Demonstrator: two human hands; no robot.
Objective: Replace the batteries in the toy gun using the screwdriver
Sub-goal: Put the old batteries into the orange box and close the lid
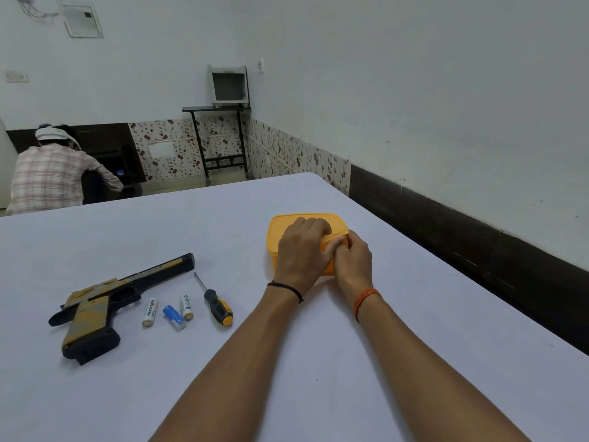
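Your black-and-tan plastic toy gun lies flat, barrel pointing up-right. Just beside it rest two white batteries flanking a blue one, probably AA, then the black-and-yellow-handled screwdriver.

Table, contents by position. Toward the left edge: toy gun, lying flat, muzzle pointing to the far right. Just right of its grip: three batteries lying side by side, apart from one another. Right of the batteries: screwdriver, tip toward the far edge, handle toward me. Well right of the screwdriver, nearer the far right corner: lidded box. On the box: my left hand over the lid, my right hand at its near right corner, the two touching.
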